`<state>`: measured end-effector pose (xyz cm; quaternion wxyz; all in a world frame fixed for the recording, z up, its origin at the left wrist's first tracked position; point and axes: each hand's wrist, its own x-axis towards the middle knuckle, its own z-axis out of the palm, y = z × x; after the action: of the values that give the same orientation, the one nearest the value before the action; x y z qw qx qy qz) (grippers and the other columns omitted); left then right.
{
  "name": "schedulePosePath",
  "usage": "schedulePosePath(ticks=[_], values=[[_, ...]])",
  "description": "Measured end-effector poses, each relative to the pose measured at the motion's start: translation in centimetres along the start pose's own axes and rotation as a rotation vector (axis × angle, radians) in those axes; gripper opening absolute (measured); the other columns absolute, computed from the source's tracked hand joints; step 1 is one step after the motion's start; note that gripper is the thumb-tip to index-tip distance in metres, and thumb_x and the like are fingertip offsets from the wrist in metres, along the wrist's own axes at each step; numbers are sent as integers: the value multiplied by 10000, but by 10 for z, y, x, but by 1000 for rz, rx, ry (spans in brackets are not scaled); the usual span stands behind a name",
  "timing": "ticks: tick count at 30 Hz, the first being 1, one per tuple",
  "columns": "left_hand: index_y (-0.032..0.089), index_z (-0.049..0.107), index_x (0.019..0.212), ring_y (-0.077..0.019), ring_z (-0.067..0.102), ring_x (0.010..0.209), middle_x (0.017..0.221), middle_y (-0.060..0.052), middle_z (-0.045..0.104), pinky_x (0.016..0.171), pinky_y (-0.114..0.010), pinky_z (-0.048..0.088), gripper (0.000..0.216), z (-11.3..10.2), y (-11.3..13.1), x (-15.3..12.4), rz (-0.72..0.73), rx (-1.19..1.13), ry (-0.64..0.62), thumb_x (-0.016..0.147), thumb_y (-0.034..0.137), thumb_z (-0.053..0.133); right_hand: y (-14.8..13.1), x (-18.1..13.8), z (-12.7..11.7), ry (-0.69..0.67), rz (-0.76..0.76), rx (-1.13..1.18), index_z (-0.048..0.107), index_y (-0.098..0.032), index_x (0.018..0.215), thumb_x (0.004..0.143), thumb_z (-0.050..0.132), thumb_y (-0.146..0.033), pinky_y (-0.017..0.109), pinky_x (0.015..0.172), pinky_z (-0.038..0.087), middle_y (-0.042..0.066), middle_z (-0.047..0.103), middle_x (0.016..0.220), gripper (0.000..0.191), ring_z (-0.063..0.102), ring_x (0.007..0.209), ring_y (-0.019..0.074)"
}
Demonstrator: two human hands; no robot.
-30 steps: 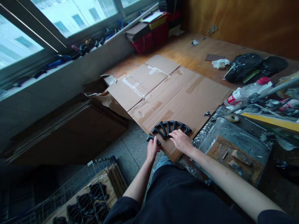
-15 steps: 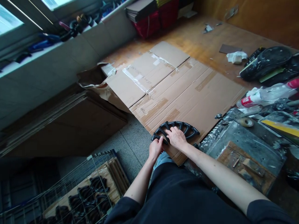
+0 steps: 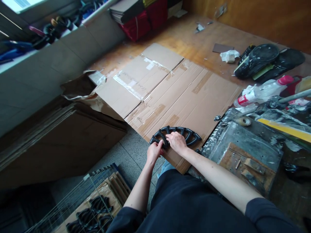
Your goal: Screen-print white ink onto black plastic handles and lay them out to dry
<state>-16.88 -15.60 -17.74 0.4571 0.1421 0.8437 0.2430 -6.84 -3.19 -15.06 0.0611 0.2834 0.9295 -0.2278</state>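
On the flat brown cardboard sheet: Alignment and Orientation

Head view. A fan-shaped row of curved black parts lay at the sheet's near edge. The leftmost curved black part, held just off the row one second earlier, had been brought in beside its neighbour; this appeared to make it the end member. The left hand pinched that part, thumb uppermost. The right hand had shifted toward the same end, fingertips bent over adjacent parts; whether they gripped could not be told. The arc bulged away from the person. Broader ends lay outward, narrower tails inward. The leftmost part's long axis ran nearly crosswise, tail pointing right.
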Motion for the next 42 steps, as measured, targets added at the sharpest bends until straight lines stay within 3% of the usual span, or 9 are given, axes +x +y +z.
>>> schedulePosePath(ticks=[6, 10, 13, 16, 20, 26, 29, 36, 42], values=[[202, 497, 701, -140, 640, 489, 615, -33, 708, 509, -230, 460, 511, -9, 0, 11, -6, 118, -43, 882, 658, 356, 11, 14, -19, 166, 114, 254, 726, -230, 1099, 912, 548, -281, 246, 877, 458, 42, 727, 1035, 263, 652, 940, 164], [205, 501, 710, -141, 641, 491, 624, -24, 715, 522, -233, 467, 494, -13, 5, 13, -17, 166, -88, 884, 644, 354, 67, 18, -47, 284, 323, 103, 732, -231, 1097, 915, 520, -297, 293, 846, 469, 63, 727, 1048, 288, 655, 948, 201], [207, 511, 713, -142, 644, 497, 622, -20, 714, 536, -236, 471, 475, -18, 10, 13, -13, 225, -114, 888, 620, 354, 118, 14, -63, 231, 497, -60, 728, -208, 1114, 906, 521, -286, 327, 803, 472, 103, 726, 1033, 304, 657, 937, 237], [205, 528, 712, -156, 669, 559, 620, -28, 712, 564, -239, 473, 457, -23, 15, 14, 4, 292, -131, 888, 594, 363, 142, -1, -73, 195, 491, -108, 714, -206, 1146, 922, 512, -318, 332, 790, 468, 118, 724, 1009, 323, 658, 914, 243], [210, 544, 712, -184, 696, 660, 626, -32, 715, 594, -250, 469, 421, -28, 27, 18, 36, 393, -119, 868, 571, 394, 124, -38, -74, 277, 395, -32, 685, -211, 1180, 946, 484, -330, 308, 812, 470, 97, 718, 1046, 332, 658, 916, 216], [214, 558, 692, -220, 708, 731, 621, -39, 715, 617, -272, 467, 379, -33, 46, 27, 82, 512, -149, 832, 546, 438, 88, -80, -43, -5, 401, 87, 705, -278, 1143, 933, 511, -351, 315, 807, 492, 56, 744, 988, 296, 679, 912, 219], [210, 550, 648, -217, 705, 701, 608, -50, 710, 614, -271, 471, 387, -34, 49, 29, 86, 504, -191, 826, 539, 450, 83, -80, -28, -45, 424, 114, 690, -256, 1187, 945, 486, -369, 324, 837, 487, 79, 741, 989, 337, 671, 947, 225], [209, 543, 660, -189, 676, 582, 625, -50, 714, 585, -269, 477, 406, -25, 57, 39, 98, 481, -219, 866, 522, 386, 69, -69, -11, 42, 348, 201, 615, -118, 1273, 936, 514, -307, 321, 901, 456, 89, 728, 957, 400, 626, 925, 220], [220, 520, 693, -193, 689, 653, 637, -45, 711, 623, -264, 472, 451, -26, 58, 49, 140, 473, -225, 875, 606, 373, 65, -71, -2, 55, 370, 198, 557, -113, 1334, 932, 526, -304, 327, 956, 428, 109, 689, 1052, 446, 584, 997, 225]])
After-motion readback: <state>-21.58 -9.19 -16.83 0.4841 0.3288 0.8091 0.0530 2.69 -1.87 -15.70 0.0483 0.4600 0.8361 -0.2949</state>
